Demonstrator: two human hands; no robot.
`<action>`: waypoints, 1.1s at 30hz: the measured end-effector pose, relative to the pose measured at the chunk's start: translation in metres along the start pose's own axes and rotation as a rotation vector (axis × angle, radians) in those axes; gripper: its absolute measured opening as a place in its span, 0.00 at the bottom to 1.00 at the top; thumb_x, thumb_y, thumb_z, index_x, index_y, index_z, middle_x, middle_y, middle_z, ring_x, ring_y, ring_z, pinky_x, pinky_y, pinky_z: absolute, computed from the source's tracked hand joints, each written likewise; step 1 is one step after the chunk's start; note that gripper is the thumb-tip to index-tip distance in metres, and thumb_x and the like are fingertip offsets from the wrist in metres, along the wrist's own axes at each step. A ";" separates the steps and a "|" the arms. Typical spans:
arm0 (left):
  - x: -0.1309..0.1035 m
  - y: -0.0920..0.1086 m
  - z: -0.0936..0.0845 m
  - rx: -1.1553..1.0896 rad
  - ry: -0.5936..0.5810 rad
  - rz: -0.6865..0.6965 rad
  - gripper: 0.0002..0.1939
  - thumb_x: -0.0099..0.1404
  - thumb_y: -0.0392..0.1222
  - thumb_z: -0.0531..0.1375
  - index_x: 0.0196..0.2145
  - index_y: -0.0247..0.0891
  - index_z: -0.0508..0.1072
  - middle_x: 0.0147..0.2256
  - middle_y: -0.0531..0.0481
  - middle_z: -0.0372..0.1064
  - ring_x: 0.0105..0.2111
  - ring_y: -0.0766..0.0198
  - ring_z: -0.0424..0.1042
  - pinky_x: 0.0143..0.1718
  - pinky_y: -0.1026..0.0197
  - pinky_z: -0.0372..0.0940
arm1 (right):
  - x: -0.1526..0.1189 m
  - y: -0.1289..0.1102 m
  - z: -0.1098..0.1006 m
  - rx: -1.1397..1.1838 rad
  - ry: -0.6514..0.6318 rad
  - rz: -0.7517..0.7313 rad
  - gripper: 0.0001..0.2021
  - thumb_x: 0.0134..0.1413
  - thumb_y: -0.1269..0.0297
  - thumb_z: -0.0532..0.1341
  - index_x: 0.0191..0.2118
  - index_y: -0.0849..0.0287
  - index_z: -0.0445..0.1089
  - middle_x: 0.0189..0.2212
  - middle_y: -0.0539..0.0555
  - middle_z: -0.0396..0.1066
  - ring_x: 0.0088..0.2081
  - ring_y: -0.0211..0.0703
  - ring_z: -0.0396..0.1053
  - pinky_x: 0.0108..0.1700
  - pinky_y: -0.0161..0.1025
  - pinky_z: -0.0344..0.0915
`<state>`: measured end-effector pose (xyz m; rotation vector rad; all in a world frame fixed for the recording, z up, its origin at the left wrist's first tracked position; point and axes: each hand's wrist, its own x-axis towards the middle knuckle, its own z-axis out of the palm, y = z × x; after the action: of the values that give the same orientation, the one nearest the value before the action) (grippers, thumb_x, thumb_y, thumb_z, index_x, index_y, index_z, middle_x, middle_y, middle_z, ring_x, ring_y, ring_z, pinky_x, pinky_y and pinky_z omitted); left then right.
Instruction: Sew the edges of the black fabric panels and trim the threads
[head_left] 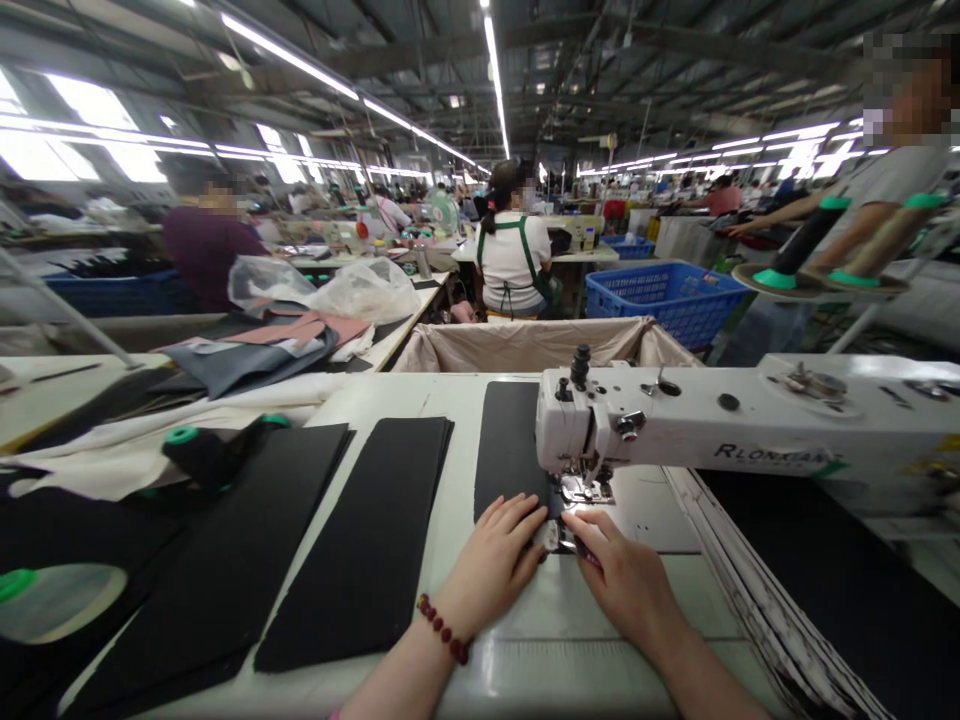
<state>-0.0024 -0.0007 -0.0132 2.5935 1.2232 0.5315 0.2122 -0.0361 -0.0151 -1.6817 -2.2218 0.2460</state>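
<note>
A black fabric panel (510, 440) lies on the table under the head of a white sewing machine (720, 420). On the panel's near end rests my left hand (501, 555), its fingers stretched out flat and a dark red bead bracelet on the wrist. My right hand (626, 575) is just in front of the presser foot (585, 488), its index finger near the panel's edge. Its other fingers curl around a small metal and pinkish object (591, 556), mostly hidden in the hand. Left of my hands are two stacks of black panels, a narrower one (367, 535) and a wider one (225, 560).
Black thread cones (193, 455) stand on the far left. A large stack of black-topped material (832, 570) lies right of the machine. Behind the table are a cloth-lined bin (525, 348), a blue basket (660, 300) and co-workers, one in a white shirt (511, 262).
</note>
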 end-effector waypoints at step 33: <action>0.018 -0.001 0.009 0.130 0.024 -0.076 0.28 0.71 0.56 0.49 0.64 0.46 0.55 0.64 0.49 0.54 0.63 0.52 0.54 0.62 0.43 0.51 | 0.000 0.002 0.004 0.037 0.030 -0.018 0.23 0.58 0.73 0.52 0.58 0.50 0.61 0.55 0.51 0.65 0.45 0.45 0.72 0.41 0.38 0.69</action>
<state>0.0106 0.0133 -0.0179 2.6398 1.4024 0.4846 0.2128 -0.0354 -0.0198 -1.6353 -2.1961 0.2548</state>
